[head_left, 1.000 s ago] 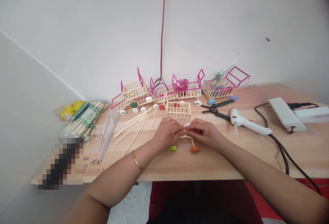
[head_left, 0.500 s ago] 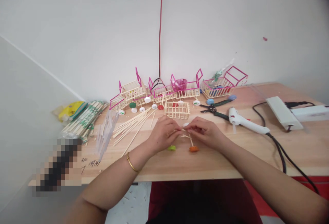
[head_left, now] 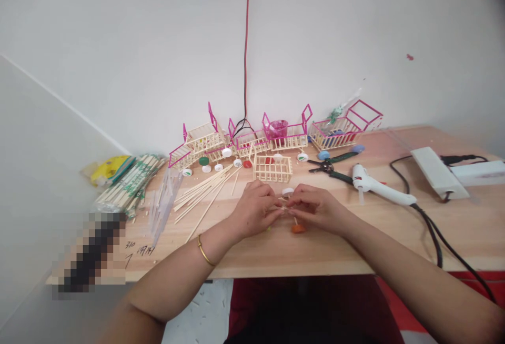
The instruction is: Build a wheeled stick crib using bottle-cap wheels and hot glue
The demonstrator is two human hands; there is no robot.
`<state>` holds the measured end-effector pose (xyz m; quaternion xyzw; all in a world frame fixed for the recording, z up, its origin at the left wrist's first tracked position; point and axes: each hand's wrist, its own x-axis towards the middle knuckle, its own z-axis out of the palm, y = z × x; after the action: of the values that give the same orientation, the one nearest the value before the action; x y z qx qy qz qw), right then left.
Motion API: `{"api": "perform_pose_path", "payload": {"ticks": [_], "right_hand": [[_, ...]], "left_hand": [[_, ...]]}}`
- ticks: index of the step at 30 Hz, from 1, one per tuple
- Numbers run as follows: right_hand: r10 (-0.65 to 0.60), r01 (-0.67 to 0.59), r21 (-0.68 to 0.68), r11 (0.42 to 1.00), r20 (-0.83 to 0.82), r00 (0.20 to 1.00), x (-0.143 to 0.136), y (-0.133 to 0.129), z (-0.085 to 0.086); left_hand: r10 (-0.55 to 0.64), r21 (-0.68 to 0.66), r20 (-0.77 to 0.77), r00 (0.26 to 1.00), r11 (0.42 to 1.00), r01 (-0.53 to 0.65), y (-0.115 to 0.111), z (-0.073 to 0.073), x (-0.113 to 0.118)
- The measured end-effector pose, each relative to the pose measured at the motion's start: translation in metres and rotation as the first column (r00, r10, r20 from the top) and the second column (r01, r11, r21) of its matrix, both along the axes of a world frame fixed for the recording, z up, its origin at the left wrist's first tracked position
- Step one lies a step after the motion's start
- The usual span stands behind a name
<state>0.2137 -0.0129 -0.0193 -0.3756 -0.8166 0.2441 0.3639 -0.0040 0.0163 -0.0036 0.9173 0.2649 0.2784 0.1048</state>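
Note:
Fingertips of my left hand (head_left: 258, 210) and my right hand (head_left: 315, 210) nearly meet, both pinching a small wooden stick frame (head_left: 284, 204), mostly covered by the fingers. Bottle caps sit at its stick ends: a white cap (head_left: 288, 192) on the far side and an orange cap (head_left: 299, 229) on the near side. A yellow-green cap (head_left: 269, 228) peeks out under my left hand. Just beyond the hands stands a small plain stick basket (head_left: 272, 169) on the table.
Pink-trimmed stick baskets (head_left: 252, 141) line the wall, with loose bottle caps before them. Loose sticks (head_left: 205, 191), glue sticks (head_left: 165, 202) and bagged chopsticks (head_left: 130, 183) lie left. Green-handled cutters (head_left: 331, 168), a white glue gun (head_left: 381, 189) and a power strip (head_left: 440, 173) lie right.
My left hand has shifted slightly right and lower, covering most of the yellow-green cap. My right fingers have drawn back a little, showing more of the white cap.

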Motion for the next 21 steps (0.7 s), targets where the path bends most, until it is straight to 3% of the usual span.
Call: {"api": "perform_pose_path", "payload": {"ticks": [21], "right_hand": [[0.021,-0.022,0.019,1.000,0.005,1.000,-0.0025,0.0028,-0.0018]], "left_hand": [[-0.012,0.002,0.040,0.999,1.000,0.012,-0.0014,-0.0019,0.0063]]}}
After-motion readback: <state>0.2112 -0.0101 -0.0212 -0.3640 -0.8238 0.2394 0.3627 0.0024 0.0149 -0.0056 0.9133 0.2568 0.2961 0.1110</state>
